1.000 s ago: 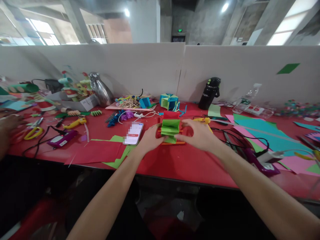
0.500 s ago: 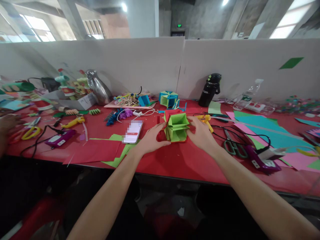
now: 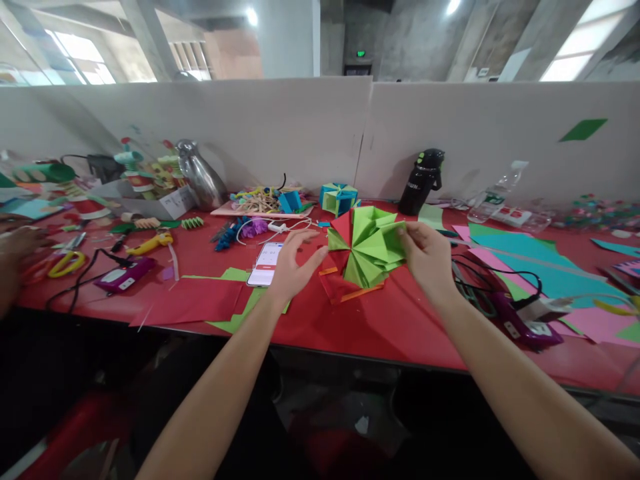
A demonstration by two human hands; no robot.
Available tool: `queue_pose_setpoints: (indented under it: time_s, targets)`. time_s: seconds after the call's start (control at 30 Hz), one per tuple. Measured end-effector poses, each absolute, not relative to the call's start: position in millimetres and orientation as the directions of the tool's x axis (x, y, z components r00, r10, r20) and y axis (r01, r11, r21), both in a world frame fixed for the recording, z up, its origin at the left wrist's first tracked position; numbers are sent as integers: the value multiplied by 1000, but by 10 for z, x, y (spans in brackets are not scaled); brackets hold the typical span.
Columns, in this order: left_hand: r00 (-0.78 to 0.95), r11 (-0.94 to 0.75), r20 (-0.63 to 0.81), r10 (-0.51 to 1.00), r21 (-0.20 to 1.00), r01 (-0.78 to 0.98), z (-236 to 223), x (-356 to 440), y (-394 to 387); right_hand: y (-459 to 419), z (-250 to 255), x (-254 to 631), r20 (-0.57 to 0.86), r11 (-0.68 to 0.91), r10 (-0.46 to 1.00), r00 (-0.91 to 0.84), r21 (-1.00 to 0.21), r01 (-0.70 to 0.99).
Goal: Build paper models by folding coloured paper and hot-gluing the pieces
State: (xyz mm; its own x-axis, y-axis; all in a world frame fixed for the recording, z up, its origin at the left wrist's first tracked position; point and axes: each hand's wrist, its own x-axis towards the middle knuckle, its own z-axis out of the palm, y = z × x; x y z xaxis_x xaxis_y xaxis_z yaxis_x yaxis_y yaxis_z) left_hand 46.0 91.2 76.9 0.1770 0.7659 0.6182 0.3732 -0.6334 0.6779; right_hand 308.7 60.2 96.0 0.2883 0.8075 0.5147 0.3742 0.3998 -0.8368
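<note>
A folded green and red paper craft (image 3: 373, 250), its pleats radiating from a centre, is held above the red table in front of me. My right hand (image 3: 429, 259) pinches its right edge between thumb and fingers. Beside its left edge is my left hand (image 3: 296, 268), fingers apart; whether the thumb tip touches the paper I cannot tell. Beneath the craft lies red folded paper with orange strips (image 3: 340, 288). Just behind my left hand is a phone (image 3: 263, 273), partly covered by it.
Red sheets (image 3: 187, 303) lie at left, coloured sheets (image 3: 520, 257) at right. A purple power strip (image 3: 530, 327) with cables sits right of my right arm. Along the back stand a blue-green paper ring (image 3: 339, 199), a black bottle (image 3: 421, 183) and a steel jug (image 3: 200, 177). Another person's hand (image 3: 17, 257) is far left.
The paper craft has gone from a compact upright block to a spread fan facing me. My right hand moved right with its edge; my left hand came away from its side and opened.
</note>
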Motion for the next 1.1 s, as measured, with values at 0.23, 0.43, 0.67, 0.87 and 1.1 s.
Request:
queue_pose_setpoints:
  time_s: [0.23, 0.43, 0.67, 0.87, 1.1]
  targets:
    - [151, -517, 518, 842, 854, -51, 998, 614, 870, 517, 1168, 3021, 328, 344, 877, 352, -939, 20]
    - [340, -127, 271, 900, 911, -392, 1115, 781, 695, 476, 1165, 2888, 239, 305, 939, 247, -911, -278]
    - [249, -63, 191, 949, 894, -444, 1093, 776, 753, 449, 1189, 2975, 117, 104, 993, -12, -919, -379]
    - [257, -54, 161, 953, 924, -378, 1069, 810, 793, 392, 1211, 2904, 152, 160, 987, 48, -957, -244]
    - [0, -399, 399, 917, 917, 1, 902, 596, 1034, 511, 1110, 3076, 367, 355, 864, 344, -929, 101]
